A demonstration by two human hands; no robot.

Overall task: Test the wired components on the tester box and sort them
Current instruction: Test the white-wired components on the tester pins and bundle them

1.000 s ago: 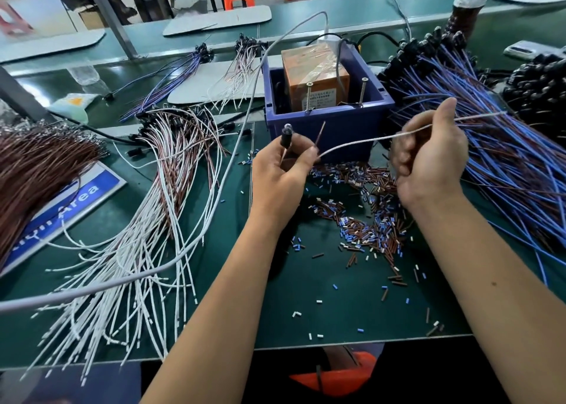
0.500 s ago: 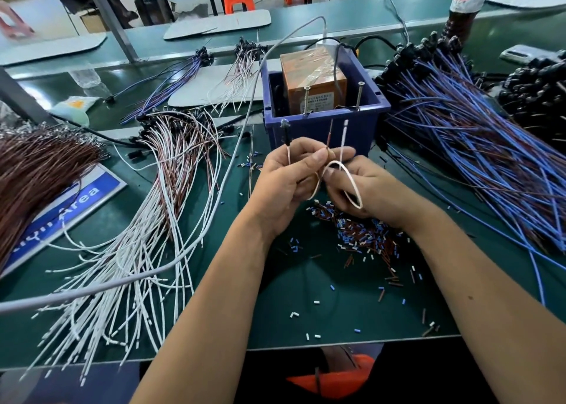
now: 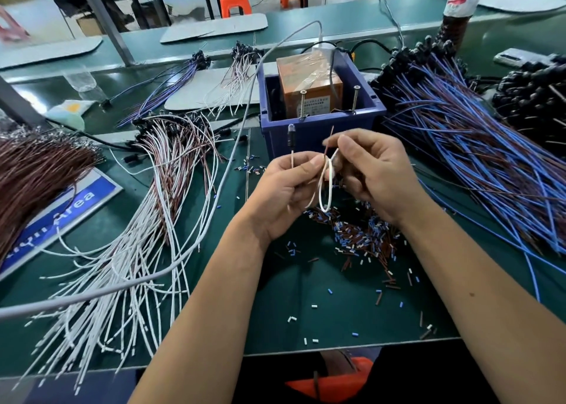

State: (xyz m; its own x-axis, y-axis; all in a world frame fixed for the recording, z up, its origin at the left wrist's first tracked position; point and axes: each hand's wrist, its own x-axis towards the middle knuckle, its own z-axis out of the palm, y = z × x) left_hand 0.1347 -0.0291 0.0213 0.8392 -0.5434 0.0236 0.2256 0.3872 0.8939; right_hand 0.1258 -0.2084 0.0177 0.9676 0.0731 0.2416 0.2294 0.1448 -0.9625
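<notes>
Both hands hold one looped white wire [image 3: 325, 189] at six o'clock of the blue box [image 3: 318, 128]: left hand [image 3: 284, 192] pinches it, right hand [image 3: 375, 174] grips its ends.

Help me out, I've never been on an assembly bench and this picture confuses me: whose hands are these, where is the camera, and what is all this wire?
There is no machine here, only a person working with bare hands. The camera is worn on their head and looks down, so you see their own arms reaching forward.

The left hand and the right hand together pinch one wired component: thin white and brown leads bent into a loop, with a small dark part at the top.

Just behind the hands stands a blue box holding an orange block and two upright screws; this seems to be the tester.

On the green table lie a pile of white and brown leads at left, a pile of blue leads at right, and short cut wire bits in the middle.
</notes>
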